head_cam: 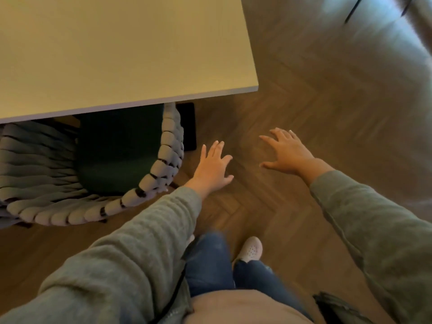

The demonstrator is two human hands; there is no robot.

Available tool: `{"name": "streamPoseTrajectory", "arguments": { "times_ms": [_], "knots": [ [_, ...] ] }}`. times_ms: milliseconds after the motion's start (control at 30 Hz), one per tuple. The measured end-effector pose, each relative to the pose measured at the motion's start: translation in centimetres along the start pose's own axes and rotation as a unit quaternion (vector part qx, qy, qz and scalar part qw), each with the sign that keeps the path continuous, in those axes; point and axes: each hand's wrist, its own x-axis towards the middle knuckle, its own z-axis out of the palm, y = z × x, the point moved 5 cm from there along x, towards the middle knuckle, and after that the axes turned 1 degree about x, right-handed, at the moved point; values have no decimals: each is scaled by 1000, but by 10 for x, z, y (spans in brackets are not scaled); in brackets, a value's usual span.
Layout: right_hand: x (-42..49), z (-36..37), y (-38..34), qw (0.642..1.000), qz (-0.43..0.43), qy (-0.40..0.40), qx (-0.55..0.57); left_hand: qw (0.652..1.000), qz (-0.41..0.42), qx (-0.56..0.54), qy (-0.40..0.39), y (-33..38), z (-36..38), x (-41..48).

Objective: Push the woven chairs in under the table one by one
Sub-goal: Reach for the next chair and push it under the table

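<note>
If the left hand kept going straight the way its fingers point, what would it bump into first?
Probably the dark table leg, just beyond the left hand. The fingers point up past the woven chair at its side. Depth is unclear, so it might pass above the floor and under the table.

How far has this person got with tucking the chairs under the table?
One woven chair already looks pushed in: the front of its dark seat sits under the table edge, its back still out. Nothing is in hand now; the left hand and right hand are open and apart from the chair, above the wood floor. No other chair shows, so what remains cannot be judged.
</note>
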Motion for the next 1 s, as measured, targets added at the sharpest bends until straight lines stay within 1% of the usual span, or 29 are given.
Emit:
{"name": "streamPoseTrajectory", "arguments": {
  "times_ms": [100,200,267,400,533,633,867,933,1000],
  "knots": [
    [23,-22,38,999,-30,-4,-31,999,-11,17,36,29,-25,48],
    [57,-48,67,997,-56,8,-43,996,-39,30,78,37,-58,100],
    [86,-66,88,997,-63,15,-46,994,-44,36,97,37,-77,137],
    [143,-96,133,996,-68,10,-61,994,-71,24,85,31,-102,217],
    [197,-130,181,993,-77,-17,-86,993,-94,11,70,23,-126,284],
    [242,-165,216,994,-78,-10,-72,991,-120,17,59,11,-145,331],
    [345,-218,289,987,-138,-8,-84,982,-182,9,42,5,-171,437],
    [379,-226,317,984,-156,-18,-86,979,-200,1,43,9,-178,476],
    [409,-233,344,978,-182,-36,-90,970,-238,-14,38,13,-181,510]
  ]
}}
